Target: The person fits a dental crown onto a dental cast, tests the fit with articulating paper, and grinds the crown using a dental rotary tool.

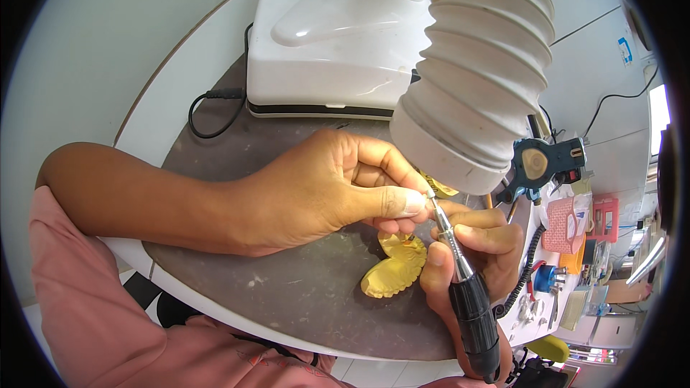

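Observation:
My left hand (pixel 323 190) pinches a tiny whitish piece (pixel 430 192), perhaps a dental crown, between thumb and forefinger. In my right hand (pixel 492 244) is a rotary handpiece (pixel 474 316) with a silver nose and black body, held like a pen. Its tip meets the whitish piece or stops just short of it; I cannot tell which. Below my left fingers a yellow dental cast (pixel 392 274) lies on the grey mat, its upper end partly hidden. Another yellow object (pixel 440 185) shows behind the fingertips, mostly covered by the hose mouth.
Close above my hands hangs a wide white corrugated hose (pixel 489 65). A white machine (pixel 338 50) stands at the back of the grey mat (pixel 287 294), with a black cable (pixel 208 133) at its left. Rightward are a dark blue device (pixel 543 164), a pink basket (pixel 564 224) and a coiled cord (pixel 528 266).

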`<state>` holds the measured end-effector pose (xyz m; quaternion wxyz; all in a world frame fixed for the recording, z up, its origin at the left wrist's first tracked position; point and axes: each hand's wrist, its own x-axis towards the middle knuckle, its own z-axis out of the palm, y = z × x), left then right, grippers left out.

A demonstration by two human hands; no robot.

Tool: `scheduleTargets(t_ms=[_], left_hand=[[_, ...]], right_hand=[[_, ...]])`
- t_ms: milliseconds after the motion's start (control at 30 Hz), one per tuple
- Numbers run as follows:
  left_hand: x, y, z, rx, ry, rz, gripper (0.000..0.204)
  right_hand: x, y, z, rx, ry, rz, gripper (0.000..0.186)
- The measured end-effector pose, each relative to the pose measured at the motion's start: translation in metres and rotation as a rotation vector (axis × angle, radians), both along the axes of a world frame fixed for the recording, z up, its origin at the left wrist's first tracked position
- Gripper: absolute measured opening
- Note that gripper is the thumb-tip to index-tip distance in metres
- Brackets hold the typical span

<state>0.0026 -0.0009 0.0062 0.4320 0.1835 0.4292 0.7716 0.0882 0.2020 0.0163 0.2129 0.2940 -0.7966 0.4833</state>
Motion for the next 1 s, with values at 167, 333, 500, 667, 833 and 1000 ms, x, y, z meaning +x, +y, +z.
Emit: scheduleTargets(t_ms=[167,333,500,667,833,1000], left_hand=[[0.002,0.000,0.003,0.001,-0.010,0.054,0.022],[0.002,0.001,0.001,0.004,-0.001,0.023,0.022],[0.002,0.000,0.002,0.008,-0.004,0.051,0.021],[0.001,-0.004,0.003,-0.013,0.005,0.048,0.021],[0.002,0.006,0.004,-0.001,0.017,0.030,0.024],[0.002,-0.003,0.007,-0.068,0.001,0.050,0.027]], right_hand=[[0.000,0.001,-0.001,0.010,0.004,0.007,0.038],[0.002,0.001,0.002,0.037,-0.010,-0.011,0.037],[0.000,0.000,-0.002,0.017,-0.005,-0.035,0.037],[-0.001,-0.002,-0.002,-0.013,-0.018,-0.007,0.037],[0.008,0.007,0.006,0.076,0.012,-0.106,0.039],[0.015,0.027,0.019,-0.007,0.123,-0.342,0.030]])
